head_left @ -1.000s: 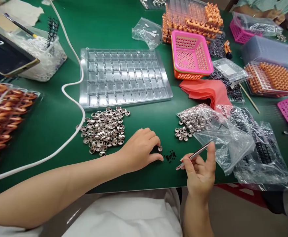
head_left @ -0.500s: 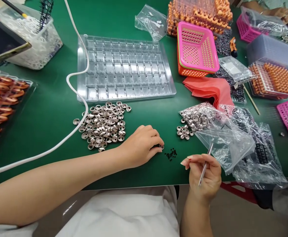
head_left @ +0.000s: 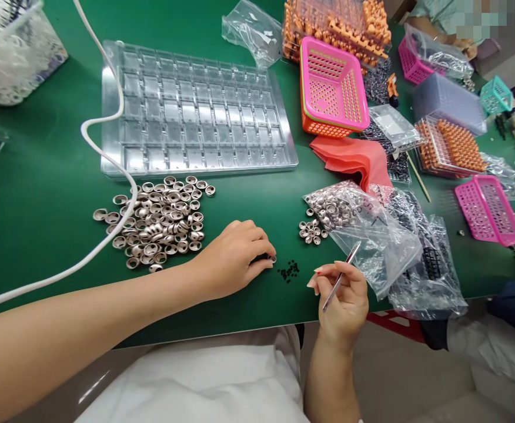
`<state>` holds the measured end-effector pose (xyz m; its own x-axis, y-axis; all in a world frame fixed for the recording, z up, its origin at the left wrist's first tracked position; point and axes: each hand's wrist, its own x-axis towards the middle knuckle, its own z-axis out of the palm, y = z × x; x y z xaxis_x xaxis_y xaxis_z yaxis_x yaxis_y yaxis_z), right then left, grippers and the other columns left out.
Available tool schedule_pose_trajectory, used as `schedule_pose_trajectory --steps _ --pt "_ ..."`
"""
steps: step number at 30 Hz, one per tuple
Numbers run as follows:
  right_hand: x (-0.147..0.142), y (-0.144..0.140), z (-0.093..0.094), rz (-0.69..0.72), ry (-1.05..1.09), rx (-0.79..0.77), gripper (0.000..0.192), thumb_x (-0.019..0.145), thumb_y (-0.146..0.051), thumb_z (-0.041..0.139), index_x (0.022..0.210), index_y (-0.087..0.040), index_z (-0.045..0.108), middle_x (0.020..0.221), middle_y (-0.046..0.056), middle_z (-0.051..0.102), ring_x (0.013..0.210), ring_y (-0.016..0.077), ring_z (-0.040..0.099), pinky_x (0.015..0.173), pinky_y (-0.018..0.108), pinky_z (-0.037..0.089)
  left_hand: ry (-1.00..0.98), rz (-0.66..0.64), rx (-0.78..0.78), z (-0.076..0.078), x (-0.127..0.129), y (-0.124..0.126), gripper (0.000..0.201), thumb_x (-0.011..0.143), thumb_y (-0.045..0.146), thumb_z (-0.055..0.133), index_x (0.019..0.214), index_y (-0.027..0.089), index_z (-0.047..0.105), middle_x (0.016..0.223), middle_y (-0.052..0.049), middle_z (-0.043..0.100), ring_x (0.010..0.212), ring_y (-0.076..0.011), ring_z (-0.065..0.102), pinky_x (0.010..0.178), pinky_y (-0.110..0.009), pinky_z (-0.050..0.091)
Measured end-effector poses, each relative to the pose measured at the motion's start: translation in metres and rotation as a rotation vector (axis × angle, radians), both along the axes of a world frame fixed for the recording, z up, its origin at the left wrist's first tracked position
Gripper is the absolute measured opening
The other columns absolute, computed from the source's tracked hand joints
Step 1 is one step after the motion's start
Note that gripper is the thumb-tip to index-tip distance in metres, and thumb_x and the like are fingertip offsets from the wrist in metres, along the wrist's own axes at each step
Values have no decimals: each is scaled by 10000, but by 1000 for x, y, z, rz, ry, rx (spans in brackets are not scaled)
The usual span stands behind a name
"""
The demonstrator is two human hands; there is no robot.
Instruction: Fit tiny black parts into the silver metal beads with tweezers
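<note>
My left hand [head_left: 233, 258] rests on the green table with its fingers curled, thumb and fingertips closed on a small silver metal cup [head_left: 273, 259], mostly hidden by them. My right hand [head_left: 344, 296] is raised at the table's front edge, palm turned up, fingers bent round a slim silver rod-like tool [head_left: 340, 281]. A tiny red speck [head_left: 318, 273] shows at its fingertips; I cannot tell what it is. Between the hands lie several tiny black pieces [head_left: 289, 271]. Left of my left hand spreads a heap of larger silver metal cups [head_left: 160, 218].
A clear compartment tray [head_left: 196, 111] lies behind the heap, a white cable [head_left: 103, 154] crossing its left side. Pink baskets [head_left: 334, 82], red sheets [head_left: 350, 154], a plastic bag [head_left: 372, 232] of metal parts and small loose metal parts [head_left: 313, 232] lie right. Another person's sleeve shows far right.
The view has turned to the right, so the table's contents appear farther left. Both hands keep nearly the same pose and grip; the slim tool is tilted a little more.
</note>
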<state>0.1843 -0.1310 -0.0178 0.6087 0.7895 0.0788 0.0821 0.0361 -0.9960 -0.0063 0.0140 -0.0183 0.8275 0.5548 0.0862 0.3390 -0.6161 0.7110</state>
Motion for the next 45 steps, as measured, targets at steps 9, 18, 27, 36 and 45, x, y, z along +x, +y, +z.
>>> schedule_pose_trajectory --steps 9,18,27,36,45 --pt "0 0 -2 -5 65 -37 322 851 -149 693 1141 -258 606 831 -27 678 617 90 618 541 231 486 21 -12 6 0 0 1 52 944 230 690 988 215 712 964 -16 695 935 -204 581 803 -346 346" --pt "-4 3 -2 18 114 -19 287 865 -212 686 1131 -261 590 820 -32 642 575 74 554 497 218 425 36 -9 -2 1 0 1 59 942 244 690 987 218 717 967 -13 701 943 -199 589 814 -351 364" --pt "-2 15 7 18 312 10 246 825 -223 682 1045 -280 589 786 -51 605 545 66 506 502 224 398 54 -8 -22 2 3 3 53 938 235 692 981 217 717 955 -12 701 944 -211 581 836 -364 375" --pt "1 36 34 76 460 64 286 795 -251 708 1053 -284 588 788 -46 575 532 67 440 508 234 344 68 -11 -19 -2 1 1 82 961 270 641 990 242 713 993 -17 709 954 -216 582 853 -370 380" --pt "46 -13 78 -101 300 374 277 788 -210 695 1036 -311 625 717 -67 485 482 55 343 463 219 293 -19 1 54 -12 0 4 219 973 400 554 957 260 721 975 -23 738 906 -215 626 815 -346 442"
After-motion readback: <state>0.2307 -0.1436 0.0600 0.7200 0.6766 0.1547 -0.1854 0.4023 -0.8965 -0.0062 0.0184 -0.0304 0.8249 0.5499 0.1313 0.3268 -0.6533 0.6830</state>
